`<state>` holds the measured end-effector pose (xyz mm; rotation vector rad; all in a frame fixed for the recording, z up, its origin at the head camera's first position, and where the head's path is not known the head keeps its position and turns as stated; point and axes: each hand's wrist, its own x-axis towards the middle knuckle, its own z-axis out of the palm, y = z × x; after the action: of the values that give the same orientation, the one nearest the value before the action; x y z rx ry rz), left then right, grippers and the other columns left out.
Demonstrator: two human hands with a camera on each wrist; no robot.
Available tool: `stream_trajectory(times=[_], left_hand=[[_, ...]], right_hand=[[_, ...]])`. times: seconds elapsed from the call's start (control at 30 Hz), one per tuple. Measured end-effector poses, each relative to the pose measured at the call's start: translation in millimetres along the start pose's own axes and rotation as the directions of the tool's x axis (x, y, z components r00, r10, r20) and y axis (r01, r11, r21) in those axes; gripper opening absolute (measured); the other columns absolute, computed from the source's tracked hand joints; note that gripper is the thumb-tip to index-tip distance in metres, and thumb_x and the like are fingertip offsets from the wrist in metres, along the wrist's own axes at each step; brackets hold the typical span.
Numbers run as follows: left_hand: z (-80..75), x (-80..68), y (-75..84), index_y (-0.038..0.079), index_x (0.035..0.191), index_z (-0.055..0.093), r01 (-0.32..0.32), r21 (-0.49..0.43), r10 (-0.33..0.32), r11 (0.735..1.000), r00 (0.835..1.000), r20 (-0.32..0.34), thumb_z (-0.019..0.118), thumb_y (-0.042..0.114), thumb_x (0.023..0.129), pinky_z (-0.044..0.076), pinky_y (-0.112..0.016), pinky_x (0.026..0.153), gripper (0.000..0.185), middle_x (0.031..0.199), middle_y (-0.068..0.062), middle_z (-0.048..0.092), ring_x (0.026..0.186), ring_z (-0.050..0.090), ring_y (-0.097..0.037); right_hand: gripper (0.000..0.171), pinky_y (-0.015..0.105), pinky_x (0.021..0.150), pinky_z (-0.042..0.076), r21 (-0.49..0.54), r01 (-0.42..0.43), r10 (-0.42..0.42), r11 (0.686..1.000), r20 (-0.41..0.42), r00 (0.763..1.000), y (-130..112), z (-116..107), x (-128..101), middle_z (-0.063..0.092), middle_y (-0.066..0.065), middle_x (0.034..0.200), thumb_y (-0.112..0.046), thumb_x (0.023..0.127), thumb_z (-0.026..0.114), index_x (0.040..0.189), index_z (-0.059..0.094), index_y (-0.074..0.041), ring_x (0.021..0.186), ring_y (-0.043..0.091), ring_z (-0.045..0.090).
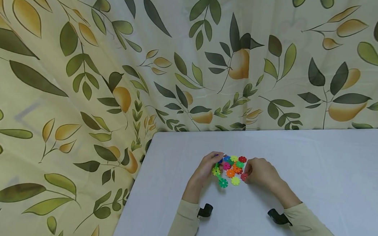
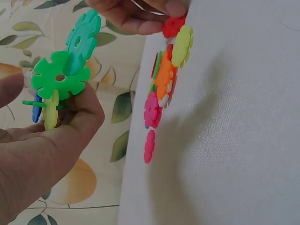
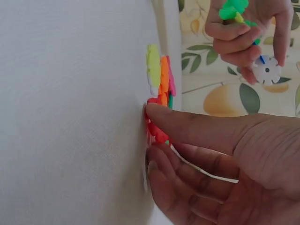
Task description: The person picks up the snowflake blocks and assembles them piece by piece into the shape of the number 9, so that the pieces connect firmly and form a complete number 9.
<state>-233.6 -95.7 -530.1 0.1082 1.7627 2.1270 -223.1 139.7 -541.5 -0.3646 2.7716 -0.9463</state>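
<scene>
My left hand grips a joined cluster of flower-shaped, notched plastic discs, held above the table. In the left wrist view the cluster includes a green disc, a teal disc, a yellow disc and a blue one. A white disc shows by the same hand's fingertips in the right wrist view. My right hand pinches a red disc between thumb and finger at the right side of a loose pile. That pile includes orange, yellow-green and pink discs.
The pile lies on a white-covered table. A leaf-patterned curtain hangs behind the table and along its left side. Black wrist-camera parts stick out at both sleeves. A thin white line runs behind my right fingers.
</scene>
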Motion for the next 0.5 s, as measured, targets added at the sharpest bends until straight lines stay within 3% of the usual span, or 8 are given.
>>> stream_trajectory(times=[0.13,0.23,0.4,0.5], left_hand=[[-0.1,-0.2,-0.9,-0.002,0.127,0.062,0.002,0.009,-0.002,1.000,1.000,0.009,0.058,0.024,0.107,0.053,-0.019,0.069,0.033,0.103,-0.006,0.063,0.078,0.055,-0.013],[-0.3,-0.3,-1.5,-0.004,0.128,0.062,0.000,0.018,0.000,1.000,1.000,0.021,0.057,0.024,0.108,0.053,-0.020,0.071,0.035,0.113,-0.014,0.064,0.077,0.055,-0.014],[0.2,-0.6,-1.1,-0.004,0.128,0.063,0.005,0.034,-0.006,0.999,0.999,0.032,0.056,0.024,0.108,0.053,-0.021,0.073,0.034,0.133,-0.029,0.060,0.079,0.055,-0.015],[0.3,-0.2,-1.3,-0.006,0.128,0.062,0.010,0.044,-0.011,0.999,0.999,0.036,0.057,0.025,0.108,0.053,-0.021,0.073,0.038,0.125,-0.026,0.062,0.079,0.055,-0.016]], right_hand=[[0.019,0.033,0.061,0.050,0.081,0.001,-0.001,0.997,0.003,1.000,-0.7,-4.6,0.4,0.064,-0.001,0.073,-0.006,0.078,0.090,0.084,0.071,-0.009,0.069,0.020,0.056],[0.013,0.032,0.060,0.051,0.153,0.014,-0.012,0.988,-0.015,1.000,-1.8,-9.6,0.6,0.066,0.000,0.074,-0.007,0.083,0.086,0.088,0.074,-0.007,0.068,0.019,0.057],[0.011,0.030,0.061,0.054,0.269,0.063,-0.029,0.961,-0.127,0.991,-3.9,-16.9,0.6,0.071,0.001,0.079,-0.012,0.088,0.082,0.097,0.078,-0.006,0.070,0.019,0.064],[0.014,0.035,0.066,0.061,0.364,0.081,-0.016,0.928,-0.178,0.984,-5.6,-19.7,0.3,0.074,0.004,0.084,-0.014,0.091,0.081,0.102,0.078,-0.005,0.074,0.026,0.073]])
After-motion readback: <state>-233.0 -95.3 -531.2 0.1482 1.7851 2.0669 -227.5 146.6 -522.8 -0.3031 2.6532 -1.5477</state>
